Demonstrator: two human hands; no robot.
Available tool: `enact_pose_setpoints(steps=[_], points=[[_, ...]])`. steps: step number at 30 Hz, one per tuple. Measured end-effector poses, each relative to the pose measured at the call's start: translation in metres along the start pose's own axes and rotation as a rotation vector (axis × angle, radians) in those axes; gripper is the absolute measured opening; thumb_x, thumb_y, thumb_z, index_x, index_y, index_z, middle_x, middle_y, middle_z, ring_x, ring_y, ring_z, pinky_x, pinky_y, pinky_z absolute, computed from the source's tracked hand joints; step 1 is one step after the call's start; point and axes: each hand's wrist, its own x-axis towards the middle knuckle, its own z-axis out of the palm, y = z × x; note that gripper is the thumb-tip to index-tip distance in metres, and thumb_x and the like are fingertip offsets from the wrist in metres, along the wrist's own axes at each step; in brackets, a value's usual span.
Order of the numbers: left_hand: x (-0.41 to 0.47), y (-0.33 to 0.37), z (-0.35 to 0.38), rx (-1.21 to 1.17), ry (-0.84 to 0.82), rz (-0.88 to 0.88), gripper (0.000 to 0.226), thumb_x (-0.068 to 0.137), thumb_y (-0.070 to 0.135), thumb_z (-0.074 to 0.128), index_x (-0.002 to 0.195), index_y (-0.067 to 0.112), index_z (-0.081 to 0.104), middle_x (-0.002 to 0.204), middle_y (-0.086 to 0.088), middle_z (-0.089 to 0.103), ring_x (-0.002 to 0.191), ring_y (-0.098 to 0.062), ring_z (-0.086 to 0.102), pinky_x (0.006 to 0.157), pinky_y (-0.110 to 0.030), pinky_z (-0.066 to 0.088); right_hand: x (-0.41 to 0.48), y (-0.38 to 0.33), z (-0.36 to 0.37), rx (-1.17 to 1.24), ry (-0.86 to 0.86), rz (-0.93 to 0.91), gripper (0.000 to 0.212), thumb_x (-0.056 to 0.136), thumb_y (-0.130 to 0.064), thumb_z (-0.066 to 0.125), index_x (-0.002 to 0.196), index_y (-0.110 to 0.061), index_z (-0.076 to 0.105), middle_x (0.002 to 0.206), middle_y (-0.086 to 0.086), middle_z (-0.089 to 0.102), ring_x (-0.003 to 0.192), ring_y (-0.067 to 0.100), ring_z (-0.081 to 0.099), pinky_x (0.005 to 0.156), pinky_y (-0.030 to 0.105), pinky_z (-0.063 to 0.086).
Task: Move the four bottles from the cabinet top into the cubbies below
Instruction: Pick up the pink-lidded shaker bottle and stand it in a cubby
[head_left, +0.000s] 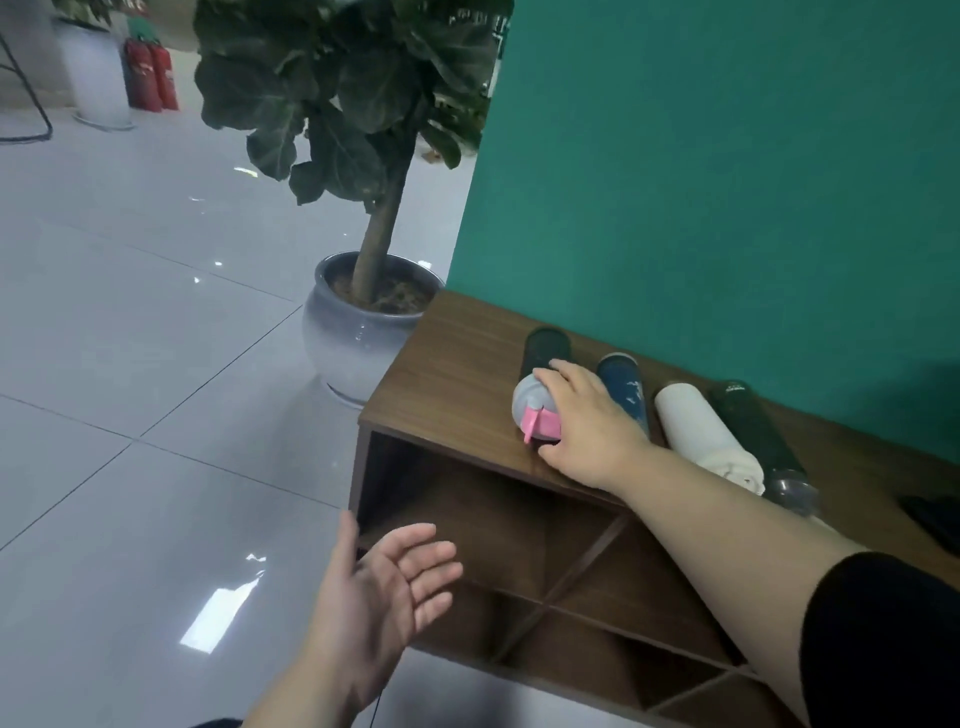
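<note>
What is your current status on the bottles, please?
Right hand gripping leftmost bottle on cabinet top. Left hand open, empty. All four bottles up top. Cubbies unobstructed.

Your wooden cabinet top (447, 364) carries four bottles lying side by side: dark one with grey-pink cap (543, 358), blue one (623, 387), white one (698, 431), dark green one (753, 426). Black item (935, 519) at right edge, unclear. Cabinet stands on the tiled floor (130, 364), potted plant (358, 332) beside it.
</note>
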Motion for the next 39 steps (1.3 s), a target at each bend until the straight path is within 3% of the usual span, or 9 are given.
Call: enact_pose_setpoints(steps=[4,11,16,21,23,28,33,36,39], points=[[0.01,-0.001,0.002,0.038,-0.014,-0.011,0.089,0.087,0.08,0.026,0.106,0.005,0.071,0.098,-0.022,0.075,0.088,-0.035,0.073,0.073,-0.041,0.05,0.002,-0.004,0.013,-0.197,0.072,-0.014,0.094,0.078,-0.029,0.077,0.153,-0.023,0.022,0.16,0.007,0.023,0.148,0.028,0.019,0.108,0.049,0.042],[0.017,0.001,-0.004,0.059,-0.011,-0.004,0.088,0.083,0.081,0.03,0.109,0.007,0.071,0.1,-0.019,0.077,0.09,-0.033,0.073,0.072,-0.039,0.052,-0.004,-0.02,0.005,-0.163,0.103,-0.031,0.073,0.086,-0.031,0.064,0.152,-0.024,0.032,0.154,0.0,0.035,0.142,0.022,0.028,0.099,0.043,0.049],[0.014,0.006,-0.007,0.045,0.035,-0.015,0.088,0.089,0.078,0.024,0.12,0.009,0.067,0.11,-0.018,0.078,0.1,-0.034,0.072,0.074,-0.039,0.052,-0.034,-0.058,-0.025,0.032,0.165,-0.091,0.077,0.077,-0.045,0.067,0.147,-0.029,0.038,0.15,-0.008,0.044,0.136,0.018,0.04,0.099,0.039,0.047],[-0.004,0.008,-0.008,-0.003,0.076,0.007,0.08,0.091,0.076,0.023,0.134,0.02,0.062,0.131,-0.014,0.069,0.12,-0.035,0.065,0.101,-0.051,0.047,-0.085,-0.098,-0.046,0.291,0.17,-0.172,0.081,0.076,-0.044,0.072,0.149,-0.033,0.036,0.147,-0.016,0.042,0.129,0.007,0.044,0.097,0.028,0.043],[-0.014,0.008,-0.007,-0.02,0.081,0.029,0.078,0.091,0.076,0.025,0.141,0.025,0.055,0.139,-0.012,0.062,0.123,-0.034,0.062,0.101,-0.051,0.046,-0.104,-0.111,-0.05,0.377,0.165,-0.172,0.082,0.077,-0.042,0.073,0.149,-0.035,0.036,0.146,-0.018,0.042,0.127,0.003,0.044,0.095,0.022,0.039],[-0.019,0.007,-0.012,-0.036,0.105,0.053,0.081,0.089,0.079,0.027,0.152,0.03,0.043,0.147,-0.011,0.057,0.125,-0.035,0.061,0.098,-0.053,0.048,-0.132,-0.13,-0.051,0.552,0.082,-0.097,0.083,0.077,-0.044,0.077,0.149,-0.038,0.037,0.135,-0.026,0.046,0.12,-0.003,0.045,0.097,0.022,0.044],[-0.014,-0.001,-0.015,-0.021,0.178,0.014,0.082,0.091,0.076,0.028,0.152,0.023,0.04,0.137,-0.012,0.063,0.12,-0.036,0.062,0.098,-0.053,0.045,-0.13,-0.13,-0.027,0.657,-0.016,0.079,0.084,0.076,-0.044,0.078,0.149,-0.036,0.038,0.141,-0.016,0.052,0.122,0.009,0.053,0.099,0.033,0.052],[-0.001,-0.014,-0.018,0.063,0.228,-0.096,0.088,0.088,0.079,0.031,0.152,0.019,0.039,0.144,-0.019,0.057,0.127,-0.043,0.056,0.099,-0.056,0.045,-0.119,-0.125,-0.002,0.754,-0.027,0.222,0.081,0.076,-0.041,0.079,0.147,-0.035,0.042,0.141,-0.014,0.053,0.123,0.011,0.054,0.101,0.035,0.052],[0.016,-0.026,-0.024,0.13,0.255,-0.198,0.097,0.079,0.086,0.036,0.146,0.016,0.045,0.154,-0.023,0.046,0.146,-0.045,0.031,0.116,-0.058,0.024,-0.11,-0.123,0.032,0.867,-0.046,0.335,0.074,0.075,-0.039,0.079,0.142,-0.036,0.047,0.133,-0.013,0.058,0.115,0.011,0.059,0.099,0.036,0.053]])
